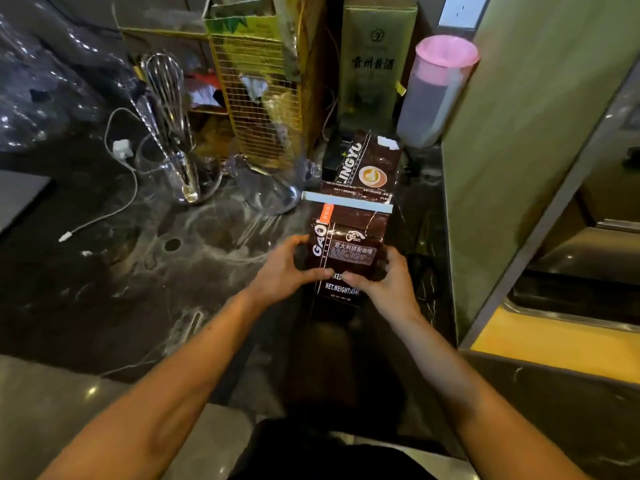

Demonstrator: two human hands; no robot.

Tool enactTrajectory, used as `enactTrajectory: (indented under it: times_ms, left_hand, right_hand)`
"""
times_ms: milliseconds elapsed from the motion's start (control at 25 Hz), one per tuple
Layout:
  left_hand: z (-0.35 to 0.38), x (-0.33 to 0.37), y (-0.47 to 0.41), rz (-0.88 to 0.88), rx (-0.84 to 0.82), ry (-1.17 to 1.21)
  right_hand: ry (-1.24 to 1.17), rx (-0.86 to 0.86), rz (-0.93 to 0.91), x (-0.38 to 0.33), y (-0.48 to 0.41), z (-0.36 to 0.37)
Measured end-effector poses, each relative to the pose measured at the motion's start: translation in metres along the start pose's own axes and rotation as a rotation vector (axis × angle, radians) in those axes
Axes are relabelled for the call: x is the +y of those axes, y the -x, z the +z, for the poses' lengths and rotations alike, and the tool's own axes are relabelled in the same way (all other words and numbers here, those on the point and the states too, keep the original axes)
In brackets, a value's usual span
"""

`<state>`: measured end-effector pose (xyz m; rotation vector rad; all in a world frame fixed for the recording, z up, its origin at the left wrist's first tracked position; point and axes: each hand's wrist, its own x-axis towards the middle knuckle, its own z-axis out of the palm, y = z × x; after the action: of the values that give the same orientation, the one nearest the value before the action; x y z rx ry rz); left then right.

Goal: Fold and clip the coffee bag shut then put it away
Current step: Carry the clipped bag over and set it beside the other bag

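Nearest: left hand [287, 271] and right hand [384, 278] both closed around the lower half of the dark brown foil coffee bag [349, 237], thumbs pressed on the printed front, fingers wrapped behind. Bag standing near the front of the black marbled stone counter [194, 244], leaning away from the body, its upper part bent over at a crease. Across that crease, a long pale grey bar clip [346, 201], seemingly already clamped on. So folding and clipping look done, putting away not yet.

Likely handling: part-full, moderately heavy at the base, soft and shifting inside; foil skin slick and crinkly, holding a crease well. Best held low with both palms as here, or pinched just under the clip; the folded flap alone too limp to lift by.

Left of the bag, a clear glass jug [273, 188], then a steel whisk [166, 98] in a glass, then a white charging cable [114, 188]. Behind the bag, a gold wire rack [256, 98], an olive carton [375, 64] and a pink-lidded plastic jar [436, 91]. Right of the bag, a pale green wall panel [519, 150] close by, leaving little room. Counter surface glossy, smeared, hard.
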<state>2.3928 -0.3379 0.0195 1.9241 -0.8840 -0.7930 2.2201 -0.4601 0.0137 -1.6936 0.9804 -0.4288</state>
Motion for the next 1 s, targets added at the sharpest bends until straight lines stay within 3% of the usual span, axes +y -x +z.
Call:
enactTrajectory:
  times_ms: [400,520,760,1000]
  left_hand:
    - [-0.015,-0.014,-0.084,0.040,-0.351,-0.106]
    - [-0.010,-0.018,-0.084,0.078,-0.339,-0.120]
    - [-0.006,-0.013,-0.085,0.189,-0.149,-0.188]
    - [-0.002,-0.006,-0.098,0.166,-0.148,-0.171]
  right_hand:
    - [-0.090,-0.001,0.155,0.005,-0.051,0.012]
    - [-0.051,0.018,0.127,0.009,-0.049,0.011]
    - [0.082,-0.036,0.049,0.002,-0.068,0.001]
    - [0.089,-0.096,0.043,0.003,-0.089,0.000]
